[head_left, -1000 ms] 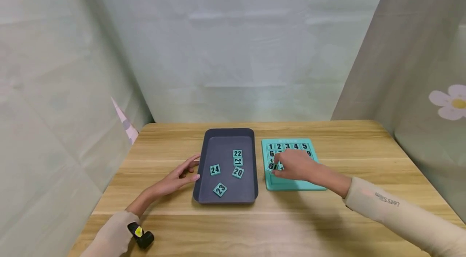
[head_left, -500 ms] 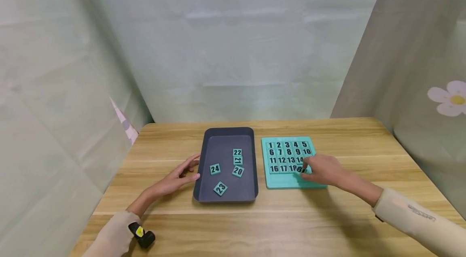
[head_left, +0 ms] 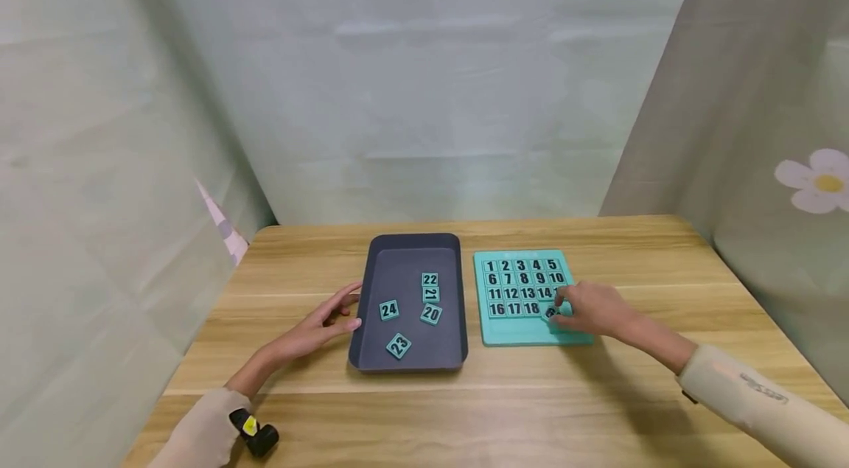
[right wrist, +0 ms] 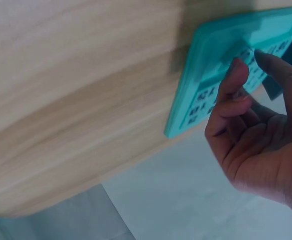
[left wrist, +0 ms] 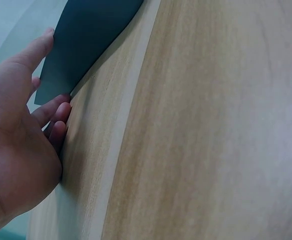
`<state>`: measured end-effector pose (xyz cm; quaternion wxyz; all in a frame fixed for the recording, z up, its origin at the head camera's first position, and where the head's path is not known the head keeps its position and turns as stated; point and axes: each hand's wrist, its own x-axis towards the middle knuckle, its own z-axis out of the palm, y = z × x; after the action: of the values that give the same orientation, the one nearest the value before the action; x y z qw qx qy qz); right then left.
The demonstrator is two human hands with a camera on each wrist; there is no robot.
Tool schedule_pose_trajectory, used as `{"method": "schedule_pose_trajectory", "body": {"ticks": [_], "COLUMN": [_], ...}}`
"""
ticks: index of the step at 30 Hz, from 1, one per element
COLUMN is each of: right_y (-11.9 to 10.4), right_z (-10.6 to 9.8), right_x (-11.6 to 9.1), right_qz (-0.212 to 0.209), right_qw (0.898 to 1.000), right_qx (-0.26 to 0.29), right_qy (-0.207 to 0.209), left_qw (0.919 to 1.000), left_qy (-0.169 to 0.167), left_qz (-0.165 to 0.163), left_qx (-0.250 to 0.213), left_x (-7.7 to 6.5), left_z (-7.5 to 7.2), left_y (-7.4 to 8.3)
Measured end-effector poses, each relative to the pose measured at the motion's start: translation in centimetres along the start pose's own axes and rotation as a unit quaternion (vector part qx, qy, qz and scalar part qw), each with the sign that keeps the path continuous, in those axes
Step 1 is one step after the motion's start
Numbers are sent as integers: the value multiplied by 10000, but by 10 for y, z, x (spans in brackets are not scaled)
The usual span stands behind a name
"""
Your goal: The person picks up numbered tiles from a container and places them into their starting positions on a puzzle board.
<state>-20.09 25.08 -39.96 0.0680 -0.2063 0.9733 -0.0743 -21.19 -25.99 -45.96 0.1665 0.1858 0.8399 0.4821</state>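
My right hand (head_left: 593, 309) pinches a small teal number tile (head_left: 550, 313) between thumb and fingertips, tilted over the bottom row of the teal number board (head_left: 507, 334), just right of 18. Part of the tile's marking is hidden by the fingers. Rows of tiles from 1 to 18 fill the board's upper slots, with 15 mostly covered by the hand. At the dark grey tray (head_left: 404, 360), my left hand (head_left: 321, 324) rests its fingertips and thumb along the left rim. The left wrist view has that hand (left wrist: 20, 115) with lower fingers loosely bent by the tray's side wall (left wrist: 85, 45).
Loose tiles lie in the tray: tile 22 (head_left: 430, 279), tile 21 (head_left: 431, 294), tile 20 (head_left: 431, 314), tile 24 (head_left: 388, 309) and tile 23 (head_left: 399, 346). The wooden table (head_left: 424, 416) ends at pale curtains (head_left: 424, 121) on the back and sides.
My right hand has carried the tile rightward across the board, from the left of the rows to beside 18, then tilted it there. The left hand stays at the tray.
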Motion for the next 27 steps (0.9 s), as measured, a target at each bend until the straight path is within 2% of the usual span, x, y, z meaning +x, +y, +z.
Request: {"method": "schedule_pose_trajectory", "body": {"ticks": [5,9,24,27], "right_y": [0,0,5,6], "right_z": [-4,-5,2,0], "right_x": [1,1,-2,-2], "right_qz": [-244,-189,185,126], "right_qw": [9992,9984,9997,9999], "right_qx": [138,189,53,51], "right_qy": [-294,-491,-143,-96], "left_qw": [10000,10000,9999,9999], "left_qy": [-30,-37,-70,-85], "left_qz": [-33,-21,-86,-110], "left_qx": [6,57,32,44], "left_x": [1,1,1,1], "left_z": [0,0,-1,-1], "left_y": [1,1,0,0]}}
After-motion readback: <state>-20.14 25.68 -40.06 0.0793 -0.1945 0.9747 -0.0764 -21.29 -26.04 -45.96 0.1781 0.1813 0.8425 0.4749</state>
